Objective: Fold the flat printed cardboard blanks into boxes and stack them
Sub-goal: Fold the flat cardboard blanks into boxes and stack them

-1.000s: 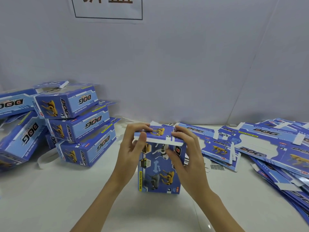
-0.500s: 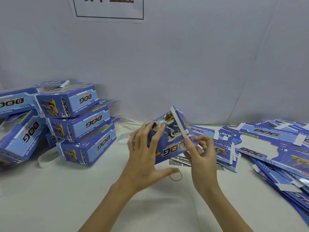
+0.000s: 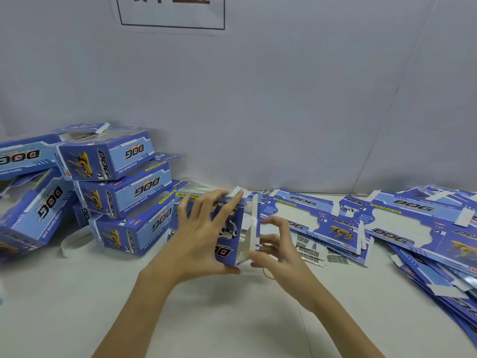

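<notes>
- Holding a half-folded box over the middle of the white table, the left hand grips it with fingers spread across the top panel and thumb under the lower edge.
- Box end faces right and stands open; inside shows bare white card, nothing in it.
- Right hand sits at that open end, fingers curled, fingertips on the white end flap; firm pinch or just touching, cannot tell.
- Stack of folded boxes at left, three high against the wall, more boxes tipped beside them; the top one has an open window, contents not visible.
- Flat blanks spread in overlapping piles at right, reaching the table's right edge.
- Print reads "DOG" on boxes and blanks, mostly upside down, with a yellow robot-dog picture; "TOP" in red on some panels.
- Yellow rubber band lies on the table just under the right hand.
- Wall sign above, characters cut off, unreadable.
</notes>
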Demonstrator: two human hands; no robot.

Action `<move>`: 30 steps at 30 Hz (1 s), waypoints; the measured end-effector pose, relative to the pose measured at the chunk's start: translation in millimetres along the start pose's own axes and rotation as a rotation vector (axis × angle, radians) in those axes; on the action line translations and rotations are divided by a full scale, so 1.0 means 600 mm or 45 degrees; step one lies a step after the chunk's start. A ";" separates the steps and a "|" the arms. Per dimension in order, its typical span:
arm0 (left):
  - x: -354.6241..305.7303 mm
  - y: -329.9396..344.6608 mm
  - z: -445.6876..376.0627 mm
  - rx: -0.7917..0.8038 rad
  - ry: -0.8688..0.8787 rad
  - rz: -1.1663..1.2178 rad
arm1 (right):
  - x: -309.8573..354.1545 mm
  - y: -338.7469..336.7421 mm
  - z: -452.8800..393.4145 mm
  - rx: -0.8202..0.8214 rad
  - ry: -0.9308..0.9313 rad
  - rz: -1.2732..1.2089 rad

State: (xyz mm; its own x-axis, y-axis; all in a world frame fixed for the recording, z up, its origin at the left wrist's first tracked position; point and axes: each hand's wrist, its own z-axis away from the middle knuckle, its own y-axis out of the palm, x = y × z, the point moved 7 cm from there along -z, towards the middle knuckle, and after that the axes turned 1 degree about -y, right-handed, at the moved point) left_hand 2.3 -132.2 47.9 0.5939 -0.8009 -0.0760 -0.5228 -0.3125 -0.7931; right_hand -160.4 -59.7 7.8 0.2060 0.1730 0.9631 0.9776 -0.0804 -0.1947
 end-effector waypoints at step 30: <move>-0.090 -0.005 -0.007 -0.085 0.109 0.068 | 0.009 -0.034 0.002 -0.418 -0.137 -0.279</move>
State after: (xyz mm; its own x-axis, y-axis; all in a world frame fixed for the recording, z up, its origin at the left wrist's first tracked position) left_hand -30.6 -90.3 57.2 0.5109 -0.8573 -0.0629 -0.5936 -0.2989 -0.7472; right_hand -179.0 -56.1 16.7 0.0151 0.3211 0.9469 0.9365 -0.3364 0.0992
